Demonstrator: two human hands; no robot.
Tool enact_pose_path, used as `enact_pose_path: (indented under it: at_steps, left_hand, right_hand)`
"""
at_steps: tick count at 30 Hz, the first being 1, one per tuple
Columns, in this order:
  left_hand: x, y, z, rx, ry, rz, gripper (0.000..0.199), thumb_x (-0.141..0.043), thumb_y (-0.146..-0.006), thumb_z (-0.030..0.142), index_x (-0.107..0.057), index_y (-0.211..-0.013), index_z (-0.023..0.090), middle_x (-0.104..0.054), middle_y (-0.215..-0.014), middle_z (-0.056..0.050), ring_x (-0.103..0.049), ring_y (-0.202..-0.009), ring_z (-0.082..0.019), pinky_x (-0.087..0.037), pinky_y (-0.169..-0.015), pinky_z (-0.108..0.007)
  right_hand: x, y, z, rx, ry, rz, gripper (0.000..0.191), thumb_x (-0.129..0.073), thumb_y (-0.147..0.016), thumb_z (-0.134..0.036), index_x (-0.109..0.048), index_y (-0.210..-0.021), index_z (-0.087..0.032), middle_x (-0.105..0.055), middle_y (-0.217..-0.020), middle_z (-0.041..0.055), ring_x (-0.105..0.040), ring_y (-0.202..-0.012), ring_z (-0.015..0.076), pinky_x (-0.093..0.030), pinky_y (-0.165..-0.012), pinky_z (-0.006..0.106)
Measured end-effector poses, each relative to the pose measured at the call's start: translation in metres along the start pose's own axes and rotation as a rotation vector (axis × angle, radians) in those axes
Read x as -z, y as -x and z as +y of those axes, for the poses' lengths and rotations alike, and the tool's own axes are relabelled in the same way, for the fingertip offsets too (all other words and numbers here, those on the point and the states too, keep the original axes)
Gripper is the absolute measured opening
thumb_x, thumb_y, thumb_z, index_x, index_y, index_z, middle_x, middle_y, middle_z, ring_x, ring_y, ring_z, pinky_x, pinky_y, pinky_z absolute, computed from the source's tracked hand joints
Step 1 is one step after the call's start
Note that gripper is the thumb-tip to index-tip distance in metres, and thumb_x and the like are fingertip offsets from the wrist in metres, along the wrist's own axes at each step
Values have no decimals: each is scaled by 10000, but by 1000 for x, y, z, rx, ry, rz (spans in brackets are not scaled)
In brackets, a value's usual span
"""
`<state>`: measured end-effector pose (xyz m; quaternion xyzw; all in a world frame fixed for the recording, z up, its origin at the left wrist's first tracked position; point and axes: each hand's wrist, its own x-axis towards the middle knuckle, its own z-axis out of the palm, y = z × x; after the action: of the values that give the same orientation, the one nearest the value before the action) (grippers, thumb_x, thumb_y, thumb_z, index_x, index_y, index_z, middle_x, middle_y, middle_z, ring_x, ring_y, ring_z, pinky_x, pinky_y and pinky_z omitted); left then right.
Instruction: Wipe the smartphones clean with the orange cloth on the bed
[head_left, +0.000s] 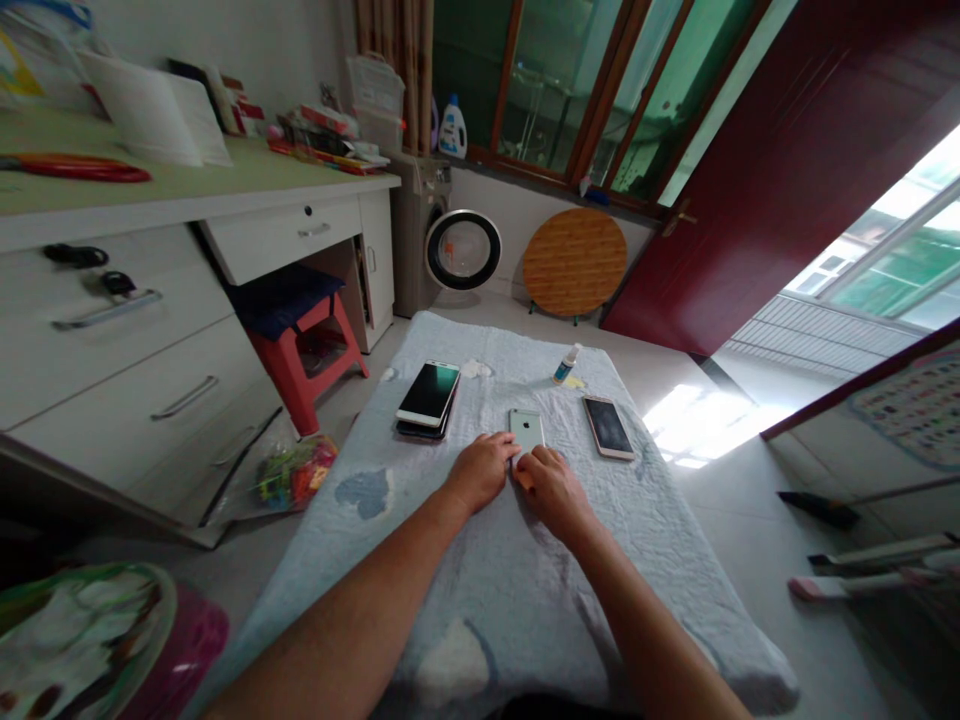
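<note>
Touching the left edge of a silver iPhone (528, 428), lying back up just below the frame's centre, with the left hand (482, 471), fingers bent; impossible to tell whether gripping or only pressing. Clasping a small orange piece (523, 481) in the curled right hand (553, 488) at the iPhone's lower end. Working between stacked smartphones (429, 393), left of centre, and a gold-rimmed smartphone (609, 428), right of centre, near a spray bottle (566, 366), over a blue-grey blanket (660, 540).
</note>
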<state>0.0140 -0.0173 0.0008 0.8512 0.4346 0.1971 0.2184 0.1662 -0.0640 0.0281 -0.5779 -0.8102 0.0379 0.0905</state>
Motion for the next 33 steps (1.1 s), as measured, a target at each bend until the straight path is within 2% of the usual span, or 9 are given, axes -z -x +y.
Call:
enact_pose_path:
  at_steps: [7,12,14,17,20,26,30,33]
  left_hand:
    - [0,0,1,-1,-22,16,453,-436,-823,68,-661,-1204,165,-580,-1354,-70,-560,-1176,-200,-399,-1056,-315]
    - [2,6,8,13,-38,65,420,-634,-804,272,-652,-1210,166,-576,-1361,-89,-550,-1186,-254,-400,-1062,-362]
    - [2,7,8,1,-30,79,457,-664,-813,357,-637,-1226,162,-579,-1356,-97,-540,-1206,-259,-391,-1067,-372]
    - [0,8,7,-3,-39,67,435,-657,-842,401,-636,-1222,192,-581,-1356,-80,-540,-1209,-255,-399,-1051,-376]
    - [1,7,7,1,-73,34,383,-654,-851,407,-656,-1187,224,-566,-1372,-66,-546,-1189,-263,-418,-1019,-383]
    - [5,7,11,-29,-132,18,352,-654,-862,364,-656,-1170,194,-566,-1351,-89,-542,-1157,-265,-419,-1008,-387]
    - [2,7,13,-84,-172,49,264,-647,-870,332,-682,-1096,201,-611,-1239,-62,-549,-1088,-246,-450,-945,-358]
    - [-2,6,17,-139,-218,27,150,-584,-909,254,-704,-992,220,-652,-1078,-36,-563,-972,-215,-467,-849,-333]
  right_hand:
    - [10,17,26,-125,-9,-25,87,-552,-899,-190,-638,-909,-187,-602,-924,51,-544,-883,176,-368,-762,252]
    - [15,15,36,-123,-114,57,92,-541,-886,-166,-629,-879,-191,-586,-885,35,-541,-854,162,-367,-739,240]
    - [12,11,34,-112,-175,99,90,-537,-900,-198,-627,-896,-192,-581,-879,29,-540,-843,156,-369,-732,236]
    - [6,4,31,-72,-208,78,126,-523,-911,-199,-648,-889,-193,-569,-859,21,-535,-837,148,-369,-740,229]
    - [0,-7,33,-68,-179,45,175,-515,-904,-163,-683,-863,-190,-560,-852,26,-528,-858,147,-362,-776,228]
    - [-4,-48,50,-153,-102,64,212,-511,-913,-191,-720,-879,-173,-591,-872,56,-531,-885,165,-351,-815,246]
    - [-6,-76,52,-204,-51,97,239,-490,-921,-200,-719,-865,-163,-609,-888,71,-535,-863,167,-342,-811,252]
    - [-8,-90,48,-203,-8,76,263,-473,-931,-205,-715,-836,-162,-615,-890,77,-528,-860,171,-331,-796,259]
